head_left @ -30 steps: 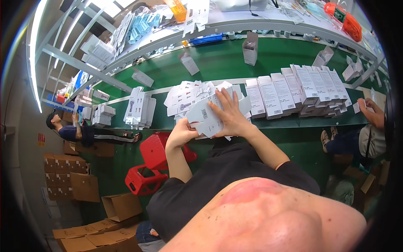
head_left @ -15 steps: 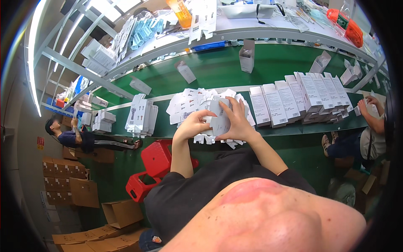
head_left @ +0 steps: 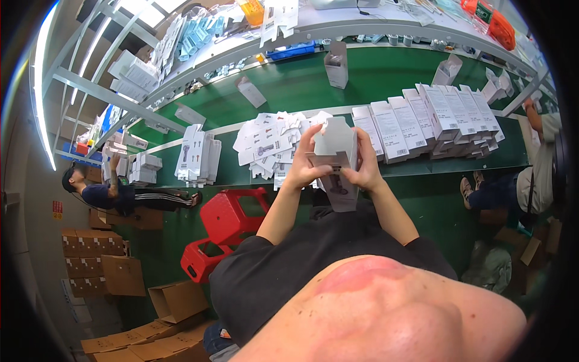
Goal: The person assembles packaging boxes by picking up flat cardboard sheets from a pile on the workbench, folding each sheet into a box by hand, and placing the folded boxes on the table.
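Both my hands hold one white cardboard box (head_left: 335, 140) above the bench's near edge. It is opened out into a hollow shape, its upper flap raised, and a dark product picture shows on the side facing me. My left hand (head_left: 304, 168) is closed on the left wall, thumb at the front. The right wall is gripped by my right hand (head_left: 367, 170), its thumb also at the front. Behind my left hand lies a loose pile of flat printed box blanks (head_left: 260, 143). Rows of folded white boxes (head_left: 416, 123) lean together right of my hands.
A stack of flat blanks (head_left: 196, 157) sits left on the green bench (head_left: 289, 90). Open boxes stand along its back, including one box (head_left: 336, 66). Red stools (head_left: 229, 214) are by my left side. Other people (head_left: 111, 196) work at both ends.
The flattened box in my hands has been opened out into a hollow form and turned so its pictured side faces me. My hands have come slightly nearer and now grip both its sides.
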